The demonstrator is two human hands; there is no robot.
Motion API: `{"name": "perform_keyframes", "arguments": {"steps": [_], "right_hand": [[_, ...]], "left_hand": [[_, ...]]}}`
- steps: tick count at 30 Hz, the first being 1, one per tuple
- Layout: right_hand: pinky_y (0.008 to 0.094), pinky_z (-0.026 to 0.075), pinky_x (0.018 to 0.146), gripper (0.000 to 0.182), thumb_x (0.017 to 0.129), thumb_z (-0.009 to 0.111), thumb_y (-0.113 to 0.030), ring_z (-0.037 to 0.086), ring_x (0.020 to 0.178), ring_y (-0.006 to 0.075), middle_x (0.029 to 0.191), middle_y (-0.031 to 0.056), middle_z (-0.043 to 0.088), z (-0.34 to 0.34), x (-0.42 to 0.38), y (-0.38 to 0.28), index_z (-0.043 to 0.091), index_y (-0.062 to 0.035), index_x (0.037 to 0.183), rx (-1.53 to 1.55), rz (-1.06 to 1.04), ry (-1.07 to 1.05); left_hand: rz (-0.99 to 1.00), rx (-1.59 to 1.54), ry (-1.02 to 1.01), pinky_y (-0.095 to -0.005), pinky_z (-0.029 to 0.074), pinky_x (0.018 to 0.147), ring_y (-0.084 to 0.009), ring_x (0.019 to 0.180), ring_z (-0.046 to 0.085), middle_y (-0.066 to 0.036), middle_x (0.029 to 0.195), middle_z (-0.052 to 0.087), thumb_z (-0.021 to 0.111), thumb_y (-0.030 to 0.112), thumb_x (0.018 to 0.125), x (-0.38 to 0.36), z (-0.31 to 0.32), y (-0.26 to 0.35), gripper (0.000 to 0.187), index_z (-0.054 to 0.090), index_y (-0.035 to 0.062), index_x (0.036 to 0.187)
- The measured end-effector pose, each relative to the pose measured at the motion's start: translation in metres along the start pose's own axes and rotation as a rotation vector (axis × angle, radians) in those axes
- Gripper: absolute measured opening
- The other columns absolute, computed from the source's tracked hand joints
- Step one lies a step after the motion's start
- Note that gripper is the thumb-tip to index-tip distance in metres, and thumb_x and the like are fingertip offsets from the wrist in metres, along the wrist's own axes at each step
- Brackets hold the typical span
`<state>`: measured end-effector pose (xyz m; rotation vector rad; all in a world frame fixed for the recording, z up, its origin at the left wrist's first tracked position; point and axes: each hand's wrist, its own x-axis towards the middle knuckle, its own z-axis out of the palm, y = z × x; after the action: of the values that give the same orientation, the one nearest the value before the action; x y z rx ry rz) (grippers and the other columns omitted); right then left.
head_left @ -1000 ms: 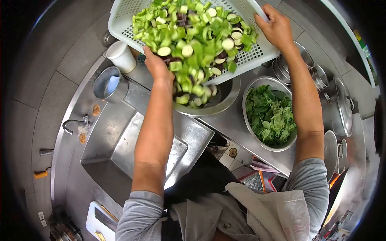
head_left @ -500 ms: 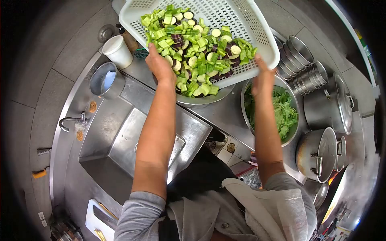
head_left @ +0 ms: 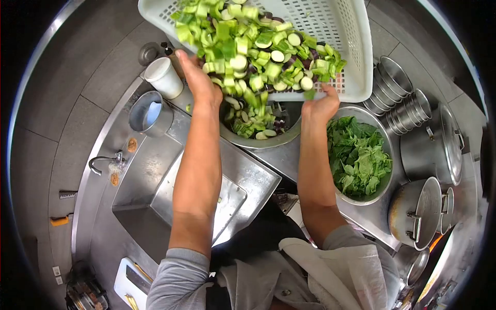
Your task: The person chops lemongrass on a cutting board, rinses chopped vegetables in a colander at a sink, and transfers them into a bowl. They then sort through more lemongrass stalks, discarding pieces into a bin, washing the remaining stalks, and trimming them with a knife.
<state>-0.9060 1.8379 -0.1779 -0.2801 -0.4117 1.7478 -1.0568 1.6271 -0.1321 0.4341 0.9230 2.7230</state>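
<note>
My left hand (head_left: 201, 80) and my right hand (head_left: 321, 107) grip the near side of a white perforated basket (head_left: 356, 57), which is tilted toward me. Chopped green peppers (head_left: 227, 41) and sliced eggplant (head_left: 277, 56) lie heaped in it, some blurred by motion. Below the basket is a round metal bowl (head_left: 258, 142), partly hidden by it. Pieces drop over the basket's near edge, and some lie in the bowl. Right of my right forearm stands another metal bowl (head_left: 391, 181) with leafy greens (head_left: 361, 160).
A steel sink (head_left: 155, 227) with a faucet (head_left: 106, 157) is on the left. Behind it stand a metal pot (head_left: 137, 121) and a white bucket (head_left: 164, 77). At right are nested metal containers (head_left: 398, 82), a large lidded pot (head_left: 429, 144) and a handled pot (head_left: 413, 217).
Both hands have tipped the basket further, and its vegetables have slid toward the near edge. Pieces now fall into the bowl. My right hand has moved left, uncovering the leafy greens.
</note>
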Motion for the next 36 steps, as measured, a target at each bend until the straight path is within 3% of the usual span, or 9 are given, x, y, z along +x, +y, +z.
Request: {"name": "perform_keyframes", "arguments": {"steps": [1,8,9,12,17,21,28,29,36], "right_hand": [[0.0395,0.051,0.091,0.046,0.067,0.058,0.007,0.061,0.100,0.0253,0.110,0.0094,0.060,0.007,0.002,0.005,0.059,0.0036,0.112,0.028,-0.033,0.022],[0.0415,0.054,0.090,0.047,0.066,0.056,0.006,0.063,0.100,0.0281,0.114,0.0134,0.060,0.007,0.025,0.004,0.058,0.0066,0.113,0.098,0.016,-0.088],[0.0432,0.055,0.089,0.047,0.067,0.056,0.005,0.063,0.100,0.0300,0.115,0.0143,0.060,0.002,0.017,0.004,0.058,0.0063,0.114,0.042,-0.029,-0.057],[0.0444,0.054,0.091,0.049,0.066,0.056,0.005,0.063,0.102,0.0310,0.115,0.0145,0.061,0.008,0.020,0.007,0.058,0.0056,0.115,0.042,-0.095,-0.053],[0.0445,0.050,0.098,0.052,0.067,0.058,0.004,0.062,0.106,0.0291,0.115,0.0134,0.062,0.005,0.034,0.013,0.059,0.0045,0.119,0.070,-0.071,-0.110],[0.0450,0.050,0.100,0.051,0.070,0.056,0.003,0.062,0.109,0.0284,0.118,0.0133,0.063,0.038,0.010,-0.002,0.059,0.0045,0.121,0.050,-0.063,-0.158],[0.0448,0.049,0.103,0.056,0.073,0.053,0.004,0.060,0.116,0.0302,0.126,0.0176,0.061,0.054,0.003,-0.021,0.056,0.0060,0.129,0.089,-0.057,-0.294],[0.0497,0.045,0.106,0.063,0.079,0.049,-0.003,0.055,0.124,0.0322,0.135,0.0164,0.055,0.055,0.002,-0.020,0.045,-0.0015,0.142,-0.006,-0.089,-0.368],[0.0519,0.043,0.110,0.062,0.082,0.051,0.001,0.051,0.129,0.0344,0.140,0.0181,0.052,0.052,0.011,-0.048,0.043,-0.0031,0.144,0.056,-0.102,-0.277]], "left_hand": [[0.185,0.064,0.006,-0.0411,0.038,0.110,-0.0260,0.128,0.049,-0.011,0.143,0.050,0.035,0.066,0.101,-0.003,0.018,0.001,0.076,0.046,0.0031,0.143],[-0.009,-0.027,0.165,-0.0420,0.042,0.102,-0.0254,0.116,0.056,-0.011,0.131,0.058,0.043,0.056,0.101,-0.003,-0.010,-0.019,0.065,0.049,0.0039,0.140],[-0.087,-0.069,0.180,-0.0429,0.042,0.101,-0.0252,0.106,0.059,-0.009,0.113,0.065,0.042,0.051,0.102,-0.013,-0.019,-0.018,0.051,0.055,0.0083,0.127],[0.159,0.081,0.021,-0.0395,0.043,0.097,-0.0237,0.102,0.060,-0.007,0.109,0.067,0.043,0.048,0.102,-0.001,-0.024,-0.034,0.048,0.055,0.0089,0.127],[0.098,0.166,0.064,-0.0415,0.027,0.110,-0.0257,0.125,0.047,-0.013,0.137,0.054,0.041,0.051,0.102,-0.005,-0.011,-0.021,0.058,0.044,0.0074,0.141],[0.176,0.224,-0.010,-0.0459,0.024,0.114,-0.0336,0.139,0.038,-0.020,0.151,0.042,0.043,0.051,0.102,-0.008,0.003,-0.004,0.068,0.031,0.0057,0.151],[0.086,0.240,-0.169,-0.0525,0.023,0.117,-0.0391,0.147,0.027,-0.016,0.161,0.027,0.050,0.050,0.100,-0.023,0.017,0.019,0.077,0.017,0.0086,0.157],[0.113,0.239,-0.139,-0.0528,0.024,0.117,-0.0382,0.147,0.026,-0.016,0.162,0.025,0.052,0.050,0.100,-0.027,0.021,0.019,0.080,0.016,0.0077,0.157],[0.065,0.296,-0.309,-0.0480,0.029,0.116,-0.0318,0.144,0.034,-0.013,0.160,0.030,0.052,0.045,0.102,-0.038,0.023,0.033,0.079,0.014,0.0056,0.159]]}}
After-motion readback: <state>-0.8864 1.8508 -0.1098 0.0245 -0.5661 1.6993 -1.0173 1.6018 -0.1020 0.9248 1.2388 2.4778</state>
